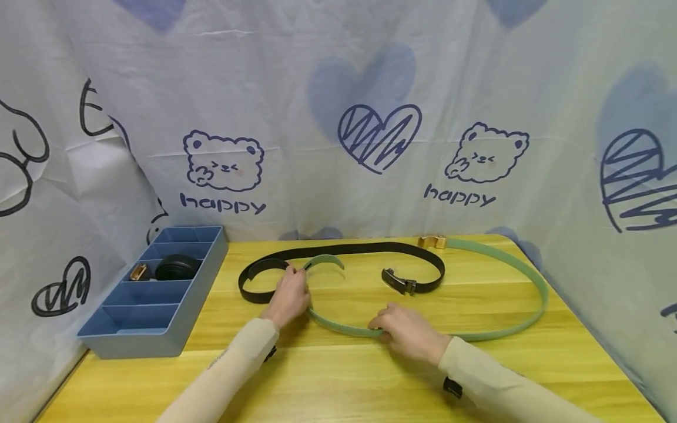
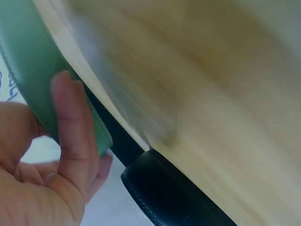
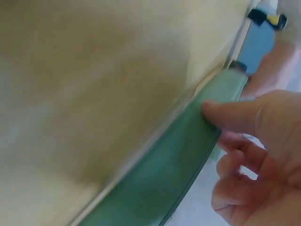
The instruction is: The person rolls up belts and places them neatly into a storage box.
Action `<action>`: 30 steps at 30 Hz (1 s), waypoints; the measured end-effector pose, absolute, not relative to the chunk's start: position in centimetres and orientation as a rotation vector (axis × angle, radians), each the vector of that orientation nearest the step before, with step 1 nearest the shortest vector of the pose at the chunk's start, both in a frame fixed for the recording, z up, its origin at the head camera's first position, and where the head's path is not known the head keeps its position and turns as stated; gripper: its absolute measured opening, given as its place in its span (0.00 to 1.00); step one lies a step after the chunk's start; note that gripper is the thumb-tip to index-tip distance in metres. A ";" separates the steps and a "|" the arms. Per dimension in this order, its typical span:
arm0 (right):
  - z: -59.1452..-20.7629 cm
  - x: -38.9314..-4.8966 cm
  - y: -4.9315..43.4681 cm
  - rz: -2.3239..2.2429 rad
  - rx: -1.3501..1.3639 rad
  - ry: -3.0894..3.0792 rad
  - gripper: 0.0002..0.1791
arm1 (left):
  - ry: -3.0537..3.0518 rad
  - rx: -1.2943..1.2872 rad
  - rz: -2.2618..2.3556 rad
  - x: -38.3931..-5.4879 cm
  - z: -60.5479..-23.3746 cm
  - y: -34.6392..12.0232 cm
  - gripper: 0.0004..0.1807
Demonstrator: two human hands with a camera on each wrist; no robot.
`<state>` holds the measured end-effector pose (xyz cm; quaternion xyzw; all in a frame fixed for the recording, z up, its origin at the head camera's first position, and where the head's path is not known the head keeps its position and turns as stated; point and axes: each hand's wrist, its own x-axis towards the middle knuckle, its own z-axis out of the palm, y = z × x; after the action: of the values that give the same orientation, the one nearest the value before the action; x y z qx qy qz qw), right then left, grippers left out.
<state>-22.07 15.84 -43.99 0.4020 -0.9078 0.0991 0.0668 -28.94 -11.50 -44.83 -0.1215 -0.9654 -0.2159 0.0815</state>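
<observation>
A light green belt [image 1: 497, 336] stands on edge in a wide curve across the table, its gold buckle [image 1: 432, 241] at the back right. Near the curled free end, my left hand [image 1: 290, 295] pinches the strap; the left wrist view shows the thumb and fingers around the green leather [image 2: 35, 61]. Further along, my right hand [image 1: 409, 333] grips the same strap [image 3: 174, 160] between thumb and fingers. Behind both hands lies a black belt [image 1: 359, 248] in a loose loop, with a dark metal buckle [image 1: 396, 282]. Its looped left end is right beside my left hand.
On the left of the wooden table [image 1: 338, 385] stands a blue divided box [image 1: 134, 348]. One compartment holds a rolled black belt [image 1: 178, 267] with a gold buckle [image 1: 138, 272]. A printed white cloth [image 1: 301, 170] hangs behind the table and along both sides.
</observation>
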 end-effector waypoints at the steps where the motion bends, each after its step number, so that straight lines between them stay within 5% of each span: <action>1: -44.1 -22.4 15.9 0.301 1.191 -2.730 0.19 | -2.896 -0.384 -0.631 -28.8 -44.9 -11.5 0.13; 7: -44.7 -24.1 16.1 0.378 1.078 -2.721 0.21 | -3.019 -0.456 -0.489 -28.1 -44.8 -11.3 0.19; 14: -44.6 -24.6 14.2 0.327 1.137 -2.831 0.13 | -3.019 -0.412 -0.238 -27.9 -44.8 -11.1 0.09; 19: -44.9 -25.0 13.1 0.346 1.328 -2.785 0.22 | -3.049 -0.451 -0.239 -27.7 -44.5 -10.9 0.21; 25: -44.6 -25.2 12.4 0.407 1.284 -2.831 0.07 | -3.150 -0.578 -0.248 -27.8 -44.1 -11.0 0.36; 30: -44.7 -25.5 12.1 0.376 1.259 -2.814 0.08 | -3.154 -0.642 -0.324 -28.0 -43.9 -10.9 0.33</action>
<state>-25.52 12.10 -44.71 0.4053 -0.9060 0.1211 0.0182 -27.95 -10.87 -43.89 -0.1984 -0.9739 -0.1001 -0.0465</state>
